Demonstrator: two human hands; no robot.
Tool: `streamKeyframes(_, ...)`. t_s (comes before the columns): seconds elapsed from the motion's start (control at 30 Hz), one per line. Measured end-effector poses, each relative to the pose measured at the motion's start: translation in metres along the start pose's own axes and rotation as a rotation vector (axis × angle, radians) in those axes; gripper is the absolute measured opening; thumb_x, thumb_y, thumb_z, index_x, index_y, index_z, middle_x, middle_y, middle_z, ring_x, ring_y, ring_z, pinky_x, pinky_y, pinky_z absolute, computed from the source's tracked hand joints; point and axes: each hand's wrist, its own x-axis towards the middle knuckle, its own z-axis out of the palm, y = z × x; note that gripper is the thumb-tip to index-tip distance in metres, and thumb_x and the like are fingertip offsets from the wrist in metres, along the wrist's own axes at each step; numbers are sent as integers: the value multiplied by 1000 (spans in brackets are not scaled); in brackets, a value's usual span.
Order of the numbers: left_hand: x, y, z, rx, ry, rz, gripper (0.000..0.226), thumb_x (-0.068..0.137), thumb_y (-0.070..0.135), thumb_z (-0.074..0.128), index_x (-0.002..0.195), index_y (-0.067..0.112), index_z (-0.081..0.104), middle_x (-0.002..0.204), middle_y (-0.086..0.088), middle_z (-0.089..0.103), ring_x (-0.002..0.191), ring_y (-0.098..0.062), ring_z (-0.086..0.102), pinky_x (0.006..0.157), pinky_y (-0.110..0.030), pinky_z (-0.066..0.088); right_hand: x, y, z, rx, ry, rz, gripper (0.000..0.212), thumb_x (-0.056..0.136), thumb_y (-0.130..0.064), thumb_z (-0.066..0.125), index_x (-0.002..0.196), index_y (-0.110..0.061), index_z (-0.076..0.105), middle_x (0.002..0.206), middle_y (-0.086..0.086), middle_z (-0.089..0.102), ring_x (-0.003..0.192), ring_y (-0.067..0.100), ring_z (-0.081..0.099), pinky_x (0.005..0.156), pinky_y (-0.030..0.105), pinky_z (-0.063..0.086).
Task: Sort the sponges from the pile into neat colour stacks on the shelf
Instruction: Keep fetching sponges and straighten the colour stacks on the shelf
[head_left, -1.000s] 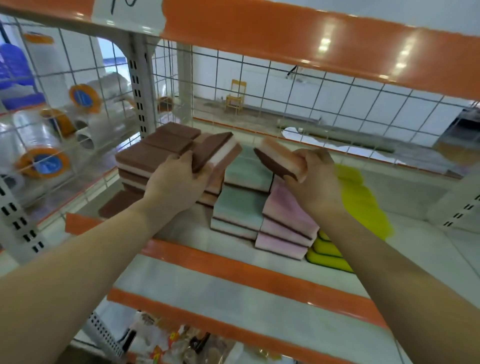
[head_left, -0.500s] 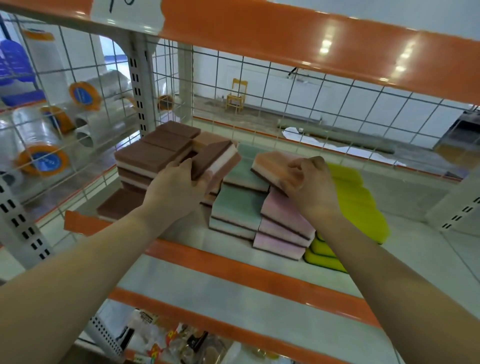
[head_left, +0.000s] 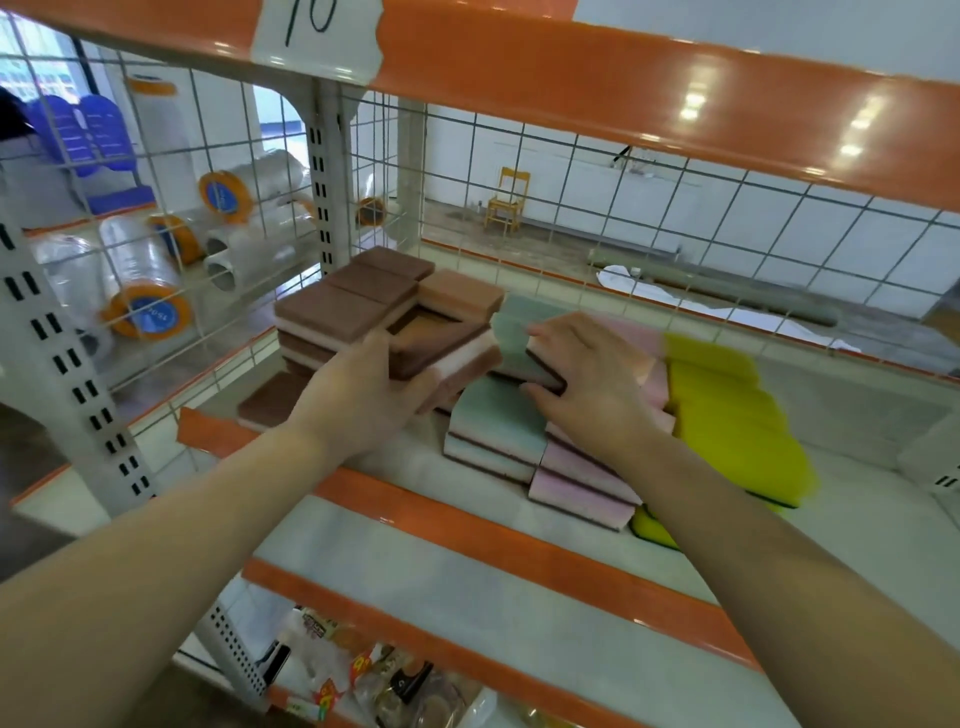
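On the white shelf (head_left: 857, 525) the sponges lie in colour stacks: brown (head_left: 337, 312) at the left, then green (head_left: 498, 421), pink (head_left: 582, 483) and yellow (head_left: 727, 415). A tan sponge (head_left: 460, 296) lies behind the brown ones. My left hand (head_left: 363, 395) grips a brown-and-white sponge (head_left: 441, 353), tilted, between the brown and green stacks. My right hand (head_left: 587, 384) lies over the top of the pink stack, fingers curled round a pink sponge (head_left: 636, 335) that is mostly hidden under the palm. Its fingertips touch the top green sponge (head_left: 519, 338).
A wire grid (head_left: 623, 208) closes the back and left side of the shelf. An orange beam (head_left: 649, 93) runs overhead, an orange lip (head_left: 467, 519) along the front. Rolls of film (head_left: 140, 306) fill the left bay beyond a perforated post (head_left: 67, 374). Packets (head_left: 389, 686) lie below.
My right hand has come down with its pink sponge from in front of the stacks onto the pink stack. My left hand keeps the brown-and-white sponge in nearly the same place.
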Motion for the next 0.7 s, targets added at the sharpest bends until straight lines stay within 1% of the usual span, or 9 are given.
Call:
streamKeyframes(0.03, -2, -2, -2, 3, -20, -1, 45, 89, 45, 54, 117, 11, 50, 95, 4, 50, 86, -12, 47, 73, -25, 36, 1, -4, 2, 30, -37, -26, 52, 82, -24, 66, 131, -13, 51, 128, 7, 51, 121, 24, 44, 101, 29, 31)
streamKeyframes(0.07, -3, -3, -3, 0, -45, -8, 43, 89, 45, 54, 115, 11, 51, 95, 3, 52, 86, -13, 49, 73, -26, 37, 1, -7, 4, 51, -75, -41, 55, 83, -21, 66, 134, -15, 47, 132, 6, 49, 124, 23, 41, 103, 29, 30)
streamKeyframes(0.13, -6, -7, -6, -10, -96, -23, 40, 89, 45, 53, 111, 11, 54, 95, 0, 58, 85, -17, 53, 72, -28, 39, 2, -12, 9, 48, -125, -83, 60, 83, -18, 65, 138, -19, 41, 138, 2, 43, 126, 20, 39, 100, 29, 32)
streamKeyframes(0.2, -8, -12, -9, -7, -131, -21, 39, 89, 45, 51, 107, 11, 55, 92, -3, 61, 82, -20, 56, 69, -29, 40, 3, -16, 14, 12, -180, -122, 65, 83, -20, 65, 141, -21, 36, 142, 0, 38, 126, 19, 39, 100, 31, 36)
streamKeyframes(0.23, -10, -14, -10, 2, -147, -22, 37, 90, 45, 50, 105, 12, 55, 88, -2, 60, 80, -20, 56, 66, -29, 40, 4, -18, 15, -3, -208, -141, 66, 84, -21, 65, 142, -22, 34, 143, -1, 36, 127, 19, 38, 100, 29, 35)
streamKeyframes(0.33, -13, -20, -12, 19, -178, -39, 25, 91, 44, 49, 89, 20, 50, 75, 7, 51, 68, -10, 50, 55, -21, 33, 6, -22, 19, -9, -234, -178, 65, 85, -19, 64, 142, -21, 33, 143, -1, 37, 127, 17, 38, 90, 16, 27)
streamKeyframes(0.4, -16, -23, -14, 11, -188, -40, 24, 92, 45, 48, 80, 24, 43, 74, 8, 49, 67, -5, 48, 55, -20, 32, 7, -26, 20, 19, -222, -194, 62, 84, -15, 64, 140, -19, 37, 140, 1, 41, 126, 18, 41, 94, 19, 30)
streamKeyframes(0.53, -19, -28, -15, -9, -208, -48, 28, 91, 46, 48, 97, 19, 50, 80, 7, 53, 72, -6, 51, 58, -20, 36, 9, -30, 23, 33, -185, -251, 57, 84, -14, 63, 137, -17, 43, 138, 3, 46, 124, 21, 45, 97, 27, 35)
streamKeyframes(0.7, -22, -34, -19, -66, -240, -65, 27, 90, 46, 49, 101, 21, 54, 90, 3, 59, 83, -12, 56, 68, -22, 43, 7, -32, 22, 54, -195, -293, 51, 86, -15, 63, 135, -13, 47, 134, 7, 51, 122, 24, 48, 95, 31, 40)
